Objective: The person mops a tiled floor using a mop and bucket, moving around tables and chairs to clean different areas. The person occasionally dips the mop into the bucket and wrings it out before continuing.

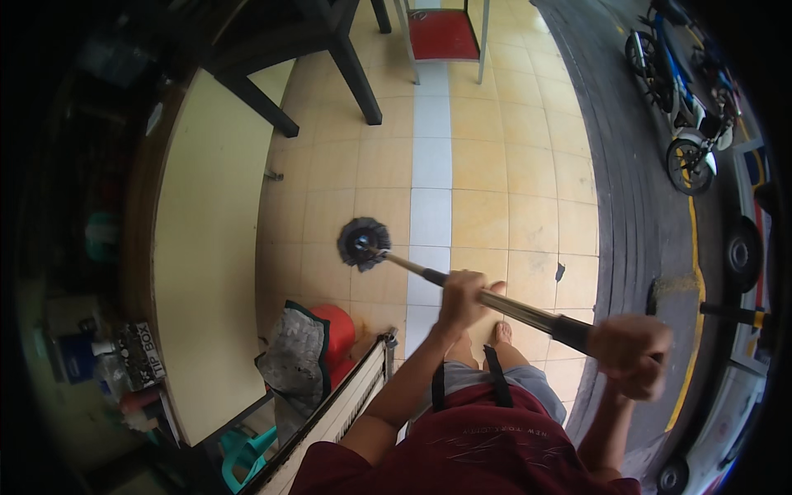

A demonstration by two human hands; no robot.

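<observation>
A mop's metal handle (516, 309) slants from the lower right towards the floor at centre left. Its round grey mop head (364, 243) rests on beige floor tiles (476, 216), left of the white tile strip. My left hand (463, 301) is closed around the middle of the handle, near a dark sleeve. Higher up, at the handle's dark end grip, my right hand (631, 357) is closed too, slightly blurred. My bare feet are partly visible below the handle.
A pale-sided counter (213, 247) runs along the left. Dark wooden furniture legs (356, 80) and a red-shelved stand (442, 35) stand ahead. A red container (337, 337) with a grey cloth (297, 359) lies near a folding gate (352, 402). Motorcycles (687, 111) are parked on the road at right.
</observation>
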